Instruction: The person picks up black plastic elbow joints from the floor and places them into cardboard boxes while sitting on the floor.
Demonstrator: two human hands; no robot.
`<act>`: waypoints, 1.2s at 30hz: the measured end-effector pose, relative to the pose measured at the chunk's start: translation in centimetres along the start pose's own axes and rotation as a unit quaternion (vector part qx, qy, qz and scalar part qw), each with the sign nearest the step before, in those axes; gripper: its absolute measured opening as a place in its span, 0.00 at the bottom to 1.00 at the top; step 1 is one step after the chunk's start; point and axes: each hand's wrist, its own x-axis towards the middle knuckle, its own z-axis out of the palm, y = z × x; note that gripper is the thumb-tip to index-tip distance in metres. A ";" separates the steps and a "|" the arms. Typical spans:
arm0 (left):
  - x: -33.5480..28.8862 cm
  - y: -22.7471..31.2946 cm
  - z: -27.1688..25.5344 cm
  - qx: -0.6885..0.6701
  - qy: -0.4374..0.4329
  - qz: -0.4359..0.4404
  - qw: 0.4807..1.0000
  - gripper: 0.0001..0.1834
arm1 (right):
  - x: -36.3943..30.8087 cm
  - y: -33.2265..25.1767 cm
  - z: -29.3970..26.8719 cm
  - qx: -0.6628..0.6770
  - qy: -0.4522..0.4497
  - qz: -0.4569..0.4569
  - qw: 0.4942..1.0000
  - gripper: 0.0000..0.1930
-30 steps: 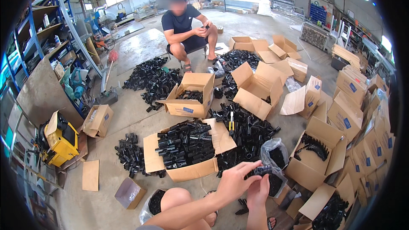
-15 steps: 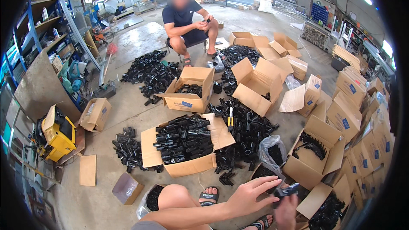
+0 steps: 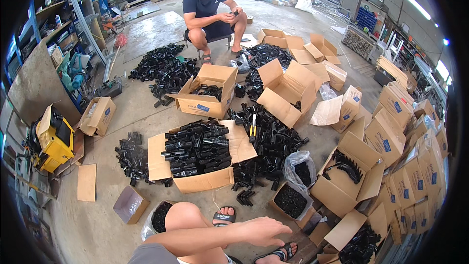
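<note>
My left forearm crosses the lower middle of the picture, and my left hand [image 3: 267, 231] is open, palm down, fingers loosely stretched out with nothing seen in them. It hovers over my sandalled foot, nearest to a plastic-lined carton of small black parts [image 3: 292, 201]. My right hand is out of the picture. In front of my knees stands an open carton [image 3: 205, 182] heaped with black tubular fittings [image 3: 195, 149]. To its right a larger pile of black fittings [image 3: 273, 142] covers the floor, with a yellow-and-black tool [image 3: 252, 129] lying on it.
Across from me a seated person [image 3: 210, 14] handles a small dark piece. An open carton [image 3: 342, 195] with a row of black fittings stands to the right, before stacked cartons [image 3: 391, 137]. At left are a yellow machine [image 3: 53, 144] and blue shelving [image 3: 36, 34].
My right hand, which held a black fitting beside my left, has gone out of the picture. My left hand has drawn left and lower. The whole view has shifted slightly.
</note>
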 end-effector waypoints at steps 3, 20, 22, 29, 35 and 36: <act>0.1 0.3 -0.3 -0.042 -0.068 -0.022 0.997 0.30 | 0.2 0.2 4.0 -0.016 -0.042 0.013 0.999 0.20; 2.9 -7.4 -6.6 -0.295 0.637 -0.170 0.692 0.23 | 3.6 3.3 -4.9 0.231 0.180 -0.032 0.955 0.25; 3.8 -13.8 -2.8 -0.318 0.651 -0.256 0.640 0.27 | 1.7 -0.3 -7.8 0.465 0.152 -0.038 0.871 0.21; 3.9 -28.2 13.7 -0.027 0.453 -0.579 0.678 0.25 | -14.6 -24.8 0.6 0.444 -0.119 -0.245 0.854 0.09; 1.1 -32.7 16.0 -0.102 0.426 -0.616 0.655 0.22 | -14.0 -26.2 22.2 0.114 -0.266 -0.269 0.918 0.15; 1.2 -33.1 16.1 -0.104 0.425 -0.614 0.656 0.22 | -14.0 -25.6 24.0 0.079 -0.258 -0.286 0.919 0.15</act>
